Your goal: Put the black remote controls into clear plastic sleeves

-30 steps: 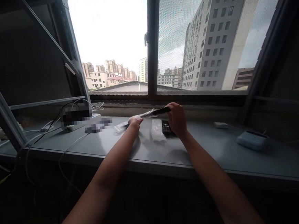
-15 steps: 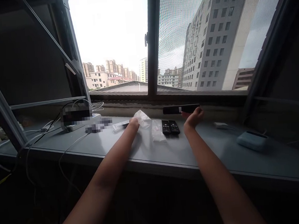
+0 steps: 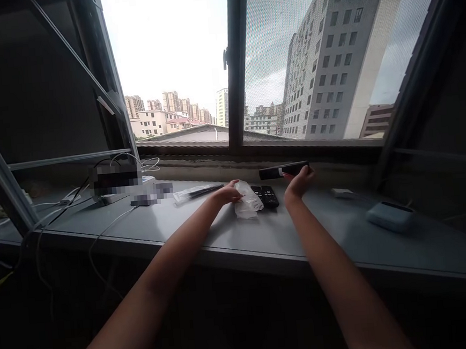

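The left hand pinches a clear plastic bag between thumb and fingers, the bag hanging rightward from the fingertips, beside two black remotes on the desk. The right hand holds a dark, bar-shaped thing, probably another remote, its long axis running crosswise and leftward past the fingers, its free end toward the left hand, though the right hand is nearer. Those right fingers seem curled around it near its right end.

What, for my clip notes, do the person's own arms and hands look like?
The left hand and right hand are ungloved. No sleeve, watch or bracelet shows on the left arm or right arm. Any rings are too small to tell.
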### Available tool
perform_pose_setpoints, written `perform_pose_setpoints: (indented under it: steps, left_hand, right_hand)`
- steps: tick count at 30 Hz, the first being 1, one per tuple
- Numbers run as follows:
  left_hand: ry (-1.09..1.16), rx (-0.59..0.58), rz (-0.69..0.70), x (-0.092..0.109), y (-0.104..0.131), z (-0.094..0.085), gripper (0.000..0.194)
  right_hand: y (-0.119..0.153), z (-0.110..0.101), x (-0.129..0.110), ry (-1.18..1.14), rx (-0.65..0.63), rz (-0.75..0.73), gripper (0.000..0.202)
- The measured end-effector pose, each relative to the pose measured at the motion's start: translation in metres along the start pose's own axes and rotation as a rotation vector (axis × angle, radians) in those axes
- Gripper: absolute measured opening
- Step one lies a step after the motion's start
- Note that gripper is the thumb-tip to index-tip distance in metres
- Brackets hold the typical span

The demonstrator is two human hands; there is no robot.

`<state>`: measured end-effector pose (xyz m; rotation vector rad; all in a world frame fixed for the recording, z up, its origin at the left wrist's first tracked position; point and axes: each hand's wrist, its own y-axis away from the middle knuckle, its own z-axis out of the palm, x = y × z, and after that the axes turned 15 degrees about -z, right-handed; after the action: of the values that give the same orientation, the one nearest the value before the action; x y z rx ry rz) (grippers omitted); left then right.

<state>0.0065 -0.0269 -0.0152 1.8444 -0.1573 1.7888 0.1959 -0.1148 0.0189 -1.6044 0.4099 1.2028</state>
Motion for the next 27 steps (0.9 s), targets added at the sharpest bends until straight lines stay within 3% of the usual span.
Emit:
perform_pose_setpoints:
  steps: [6, 10, 15, 19, 21, 24, 27]
  left_hand:
    - [-0.125, -0.162, -0.029, 0.008, 0.002, -0.002, 0.052]
    - [-0.256, 0.071, 0.02, 0.006, -0.007, 0.005, 0.045]
    - [-0.589, 0.298, 0.133, 0.005, -0.01, 0.015, 0.053]
    - [-0.988, 0.444, 0.051, 0.005, 0.0, 0.025, 0.061]
    - [-1.103, 0.475, 0.032, 0.003, 0.004, 0.029, 0.068]
    - [-1.293, 0.478, 0.122, 0.0, 0.007, 0.032, 0.073]
    - [-1.455, 0.36, 0.171, -0.003, 0.01, 0.034, 0.069]
  right_hand:
    - [0.002, 0.0, -0.001, 0.136, -0.066, 0.004, 0.05]
    - [0.003, -0.001, -0.003, 0.084, -0.037, 0.025, 0.049]
    - [0.003, -0.003, -0.002, 0.074, 0.009, 0.052, 0.046]
    - [0.0, -0.004, 0.003, 0.152, 0.009, 0.117, 0.049]
    - [-0.002, -0.005, 0.006, 0.193, -0.002, 0.159, 0.047]
    - [-0.004, -0.007, 0.012, 0.227, 0.002, 0.184, 0.039]
    - [-0.004, -0.006, 0.016, 0.228, 0.047, 0.129, 0.031]
